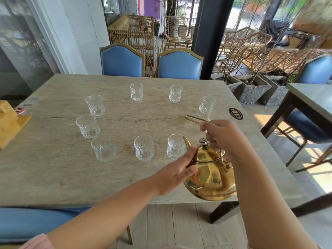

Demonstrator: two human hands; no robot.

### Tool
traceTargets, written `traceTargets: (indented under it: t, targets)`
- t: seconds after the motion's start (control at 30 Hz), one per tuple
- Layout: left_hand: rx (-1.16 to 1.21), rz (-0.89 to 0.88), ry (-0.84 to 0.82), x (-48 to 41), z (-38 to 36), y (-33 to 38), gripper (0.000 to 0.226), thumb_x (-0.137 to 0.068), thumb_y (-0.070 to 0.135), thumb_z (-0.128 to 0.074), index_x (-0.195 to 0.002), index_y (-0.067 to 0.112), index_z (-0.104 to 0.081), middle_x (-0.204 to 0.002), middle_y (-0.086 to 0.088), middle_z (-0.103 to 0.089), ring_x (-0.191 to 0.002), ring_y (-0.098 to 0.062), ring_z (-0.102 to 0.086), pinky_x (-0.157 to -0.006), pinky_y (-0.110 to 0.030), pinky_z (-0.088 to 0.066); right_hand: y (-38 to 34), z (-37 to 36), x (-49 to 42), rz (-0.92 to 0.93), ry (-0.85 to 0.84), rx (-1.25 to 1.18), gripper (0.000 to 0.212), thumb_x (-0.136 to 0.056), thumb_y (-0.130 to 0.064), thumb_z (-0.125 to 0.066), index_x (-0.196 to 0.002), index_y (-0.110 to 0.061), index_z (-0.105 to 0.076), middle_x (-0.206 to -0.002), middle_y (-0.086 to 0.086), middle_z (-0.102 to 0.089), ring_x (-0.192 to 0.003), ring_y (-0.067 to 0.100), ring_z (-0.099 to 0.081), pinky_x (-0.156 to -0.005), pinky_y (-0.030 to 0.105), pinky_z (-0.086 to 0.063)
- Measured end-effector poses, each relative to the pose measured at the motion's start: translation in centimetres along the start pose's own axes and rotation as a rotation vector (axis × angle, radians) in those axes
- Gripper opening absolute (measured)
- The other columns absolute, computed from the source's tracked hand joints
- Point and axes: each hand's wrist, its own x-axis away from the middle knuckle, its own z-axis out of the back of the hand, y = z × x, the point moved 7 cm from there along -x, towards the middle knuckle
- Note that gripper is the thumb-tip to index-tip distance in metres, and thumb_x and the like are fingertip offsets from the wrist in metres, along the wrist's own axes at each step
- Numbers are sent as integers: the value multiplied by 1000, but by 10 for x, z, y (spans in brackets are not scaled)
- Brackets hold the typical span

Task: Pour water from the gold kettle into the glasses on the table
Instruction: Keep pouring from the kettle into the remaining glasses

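The gold kettle [211, 175] hangs over the table's near right edge, spout pointing up-left beside the nearest right glass [176, 146]. My right hand [224, 137] grips its thin wire handle from above. My left hand [177, 169] lies flat against the kettle's left side near the lid, fingers stretched out. Several clear cut glasses stand in a ring on the stone table [125, 112]: glass [144, 147], glass [103, 148], glass [88, 125], glass [95, 104], glass [136, 91], glass [175, 93], glass [207, 104]. They look empty.
A wooden holder [9, 123] sits at the table's left edge. A round number sticker [235, 113] is at the right edge. Two blue chairs [150, 62] stand behind the table; another table [309, 97] and blue chair lie to the right.
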Motion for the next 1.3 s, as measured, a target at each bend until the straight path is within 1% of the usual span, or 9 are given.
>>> traceTargets:
  t: [0.13, 0.27, 0.33, 0.43, 0.53, 0.8, 0.97, 1.17, 1.3]
  targets:
    - [-79, -19, 10, 5, 0, 1, 79, -83, 75, -21, -148, 42, 7, -158, 22, 5, -144, 6, -1, -120, -31, -11, 8, 8, 14, -18, 109, -120, 27, -89, -18, -57, -64, -10, -55, -36, -7, -35, -33, 11, -23, -34, 18, -22]
    - [-159, -54, 62, 15, 0, 5, 64, -93, 62, -20, -148, 43, 6, -157, 22, 4, -144, 5, -1, -120, -40, -9, 12, 9, 28, 9, 192, -193, 29, -85, -21, -64, -60, -10, -52, -40, -2, -33, -34, 11, -22, -35, 19, -20]
    - [-243, -68, 109, 22, -3, 5, 64, -92, 63, -16, -148, 42, 7, -158, 21, 3, -145, 1, -6, -119, -43, -9, 13, 7, 35, 45, 207, -203, 26, -82, -22, -67, -66, -7, -53, -45, 1, -33, -35, 11, -23, -35, 19, -21]
    - [-281, -92, 157, 32, -6, 4, 69, -89, 68, -13, -149, 39, 7, -158, 21, 5, -144, 5, 5, -120, -42, 3, 15, 5, 44, 95, 212, -175, 26, -78, -25, -71, -68, -9, -53, -47, 3, -32, -35, 10, -23, -36, 20, -21]
    - [-294, -85, 183, 42, -10, 3, 74, -87, 72, -13, -150, 37, 3, -156, 24, 8, -141, 9, 12, -118, -39, 10, 19, 3, 51, 112, 192, -185, 31, -76, -25, -73, -64, -9, -49, -46, 1, -32, -36, 9, -22, -36, 19, -21]
    - [-250, -101, 297, 61, -12, 10, 66, -90, 66, -22, -149, 39, -7, -158, 21, -3, -144, 5, 2, -119, -47, 1, 11, -2, 55, 131, 27, -199, 29, -76, -24, -73, -66, -7, -52, -50, 4, -32, -39, 11, -23, -37, 20, -21]
    - [-226, -97, 379, 66, -22, 15, 61, -93, 60, -26, -147, 42, -5, -157, 26, -1, -145, 2, -1, -119, -49, -2, 8, -4, 57, 145, -50, -161, 30, -74, -29, -74, -65, -8, -54, -48, 2, -34, -40, 11, -26, -41, 22, -24]
    - [-208, -37, 411, 73, -29, 16, 63, -92, 62, -25, -148, 41, -3, -158, 23, 0, -145, 3, 0, -118, -52, -1, 8, -8, 58, 153, -74, -147, 41, -73, -26, -75, -50, -18, -43, -43, -6, -37, -43, 12, -30, -51, 27, -31]
    - [-221, -5, 397, 81, -25, 13, 64, -93, 61, -26, -149, 40, -4, -157, 26, 0, -144, 6, 2, -119, -47, 3, 4, -16, 58, 179, -91, -136, 39, -76, -21, -74, -54, -12, -44, -46, -1, -34, -45, 14, -28, -49, 27, -29]
